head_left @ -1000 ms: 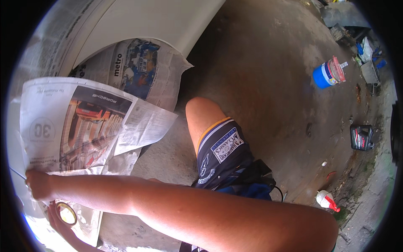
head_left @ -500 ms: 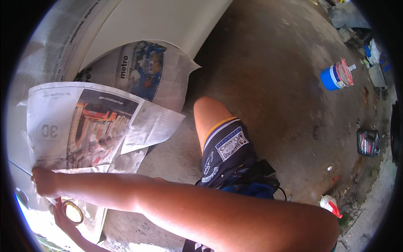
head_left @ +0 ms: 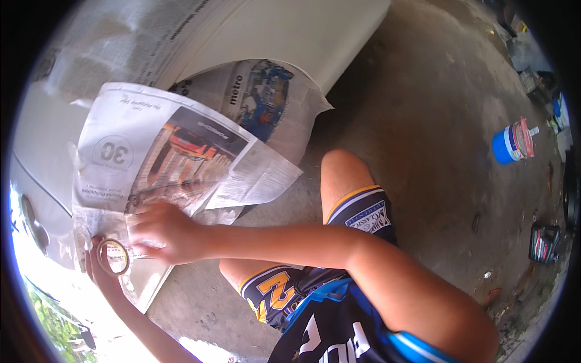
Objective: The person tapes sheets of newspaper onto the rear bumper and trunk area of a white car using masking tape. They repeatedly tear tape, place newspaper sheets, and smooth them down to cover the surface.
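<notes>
You've got the newspaper sheet (head_left: 109, 175) draped against the pale vehicle panel (head_left: 254, 36), and your right hand (head_left: 166, 233) is over its lower part, fingers bent and blurred; I can't tell whether they pinch anything. Just beside it, your left hand (head_left: 104, 279) holds the tape roll (head_left: 126, 259), fingers reaching up alongside, slightly parted, the thumb's grip unclear. Best bet here: flatten that lower edge with light strokes, hold the roll close and low, and press any strip down along its whole length, because thin paper looks likely to crease or tear if tugged. Over to the containers: across the floor to your right stands a blue bucket (head_left: 509, 145) with a reddish top, its contents hidden; nearer you sits a dark jug (head_left: 544, 244), whatever it holds not visible either.
</notes>
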`<state>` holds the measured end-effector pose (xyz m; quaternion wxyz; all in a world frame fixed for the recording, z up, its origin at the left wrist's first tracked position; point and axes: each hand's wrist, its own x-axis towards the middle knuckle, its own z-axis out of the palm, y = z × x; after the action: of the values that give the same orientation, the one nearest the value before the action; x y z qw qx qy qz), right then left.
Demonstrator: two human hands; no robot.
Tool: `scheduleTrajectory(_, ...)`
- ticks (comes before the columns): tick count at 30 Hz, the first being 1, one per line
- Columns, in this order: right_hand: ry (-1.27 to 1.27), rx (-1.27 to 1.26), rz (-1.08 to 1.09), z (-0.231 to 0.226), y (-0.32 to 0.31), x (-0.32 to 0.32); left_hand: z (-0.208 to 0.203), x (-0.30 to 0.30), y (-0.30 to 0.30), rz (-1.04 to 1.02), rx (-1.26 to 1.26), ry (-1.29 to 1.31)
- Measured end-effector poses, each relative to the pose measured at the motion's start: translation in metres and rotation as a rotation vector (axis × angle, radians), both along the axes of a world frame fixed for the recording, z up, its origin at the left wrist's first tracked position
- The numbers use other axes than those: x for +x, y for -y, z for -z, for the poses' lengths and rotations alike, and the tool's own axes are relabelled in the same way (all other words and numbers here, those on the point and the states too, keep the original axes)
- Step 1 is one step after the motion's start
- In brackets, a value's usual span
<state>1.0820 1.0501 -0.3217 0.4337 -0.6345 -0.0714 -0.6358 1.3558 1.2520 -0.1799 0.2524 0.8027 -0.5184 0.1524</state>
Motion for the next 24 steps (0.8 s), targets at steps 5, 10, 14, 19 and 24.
scheduleTrajectory(5, -1.133, 0.679, -0.021, 0.154, 0.038, -0.092, -0.010, -0.011, 0.007, 0.073, 0.065, 0.047)
scheduleTrajectory(10, -1.299, 0.949, 0.005, 0.228, 0.062, -0.082, -0.022, -0.003, 0.006, 0.074, -0.116, -0.475)
scheduleTrajectory(14, -1.126, 1.075, -0.076, 0.255, 0.073, -0.065, -0.034, 0.003, 0.006, -0.026, -0.217, -0.570)
scheduleTrajectory(19, -0.920, 1.182, -0.181, 0.269, 0.080, -0.070, -0.044, -0.001, 0.010, -0.082, -0.210, -0.562)
scheduleTrajectory(24, -1.012, 1.213, -0.184, 0.274, 0.088, -0.071, -0.044, -0.008, 0.011, -0.101, -0.209, -0.564)
